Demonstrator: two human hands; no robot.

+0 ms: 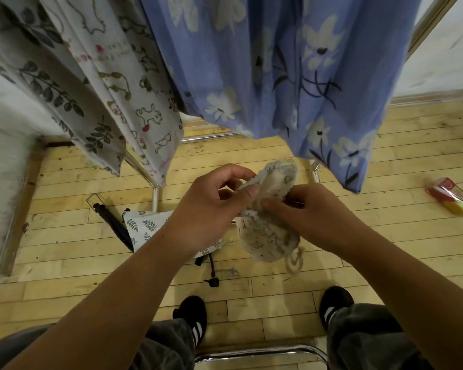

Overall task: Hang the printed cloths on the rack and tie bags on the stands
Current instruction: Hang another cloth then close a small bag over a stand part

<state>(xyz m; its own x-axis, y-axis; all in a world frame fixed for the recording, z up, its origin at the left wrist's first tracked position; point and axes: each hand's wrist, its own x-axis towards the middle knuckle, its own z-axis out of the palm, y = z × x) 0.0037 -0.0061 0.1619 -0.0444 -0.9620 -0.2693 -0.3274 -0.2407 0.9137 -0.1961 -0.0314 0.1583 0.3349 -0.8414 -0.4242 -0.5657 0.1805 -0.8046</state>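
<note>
Three printed cloths (292,65) already hang on the rack (155,194), while both hands, left (209,206) and right (313,212), pinch a small drawstring bag (267,236) not yet tied to any stand.

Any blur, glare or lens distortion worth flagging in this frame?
Head view: wide-angle bending curves the floorboards near the edges; slight motion blur softens the drawstring bag, left hand and right hand; the blue floral cloth smears toward the top; glare on the chrome bar below; lighting even.
</note>
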